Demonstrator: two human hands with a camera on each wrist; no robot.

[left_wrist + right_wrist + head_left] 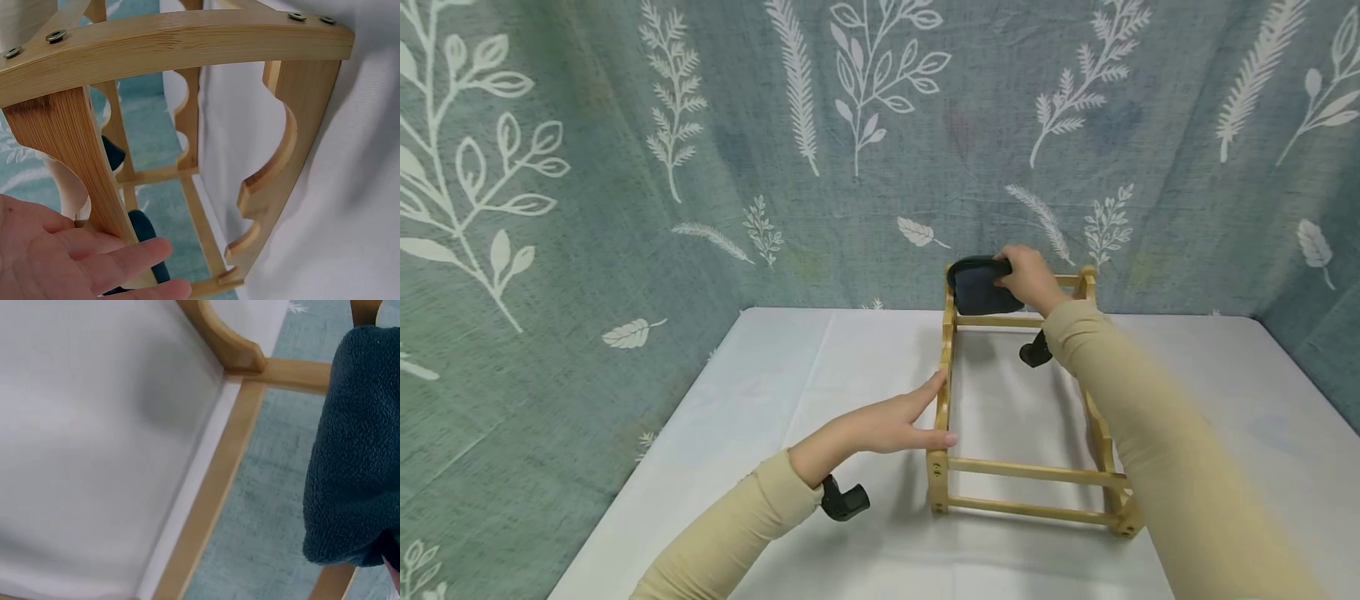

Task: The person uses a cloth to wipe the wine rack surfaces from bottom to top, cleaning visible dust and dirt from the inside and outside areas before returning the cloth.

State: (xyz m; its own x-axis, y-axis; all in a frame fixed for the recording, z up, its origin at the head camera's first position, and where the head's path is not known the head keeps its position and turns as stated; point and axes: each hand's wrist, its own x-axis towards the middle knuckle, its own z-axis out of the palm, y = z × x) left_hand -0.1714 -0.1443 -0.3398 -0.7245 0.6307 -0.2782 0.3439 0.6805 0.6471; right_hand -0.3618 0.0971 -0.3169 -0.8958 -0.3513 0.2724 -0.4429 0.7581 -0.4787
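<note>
A bamboo rack (1037, 474) with slatted ends and scalloped side rails stands on the white table. My left hand (887, 423) rests against its left side near the front end, fingers and thumb extended. In the left wrist view, the fingers of that hand (94, 262) lie over a side rail (75, 137). My right hand (1030, 279) pinches a folded dark teal fluffy cloth (981, 287) at the rack's far end. The cloth (356, 450) covers part of the end bar in the right wrist view, where the hand is mostly out of frame.
The white tabletop (775, 367) surrounds the rack on all sides. A grey-green curtain (850, 208) with white leaf prints hangs behind the table and at its sides. Black wrist camera mounts (844, 500) sit under both wrists.
</note>
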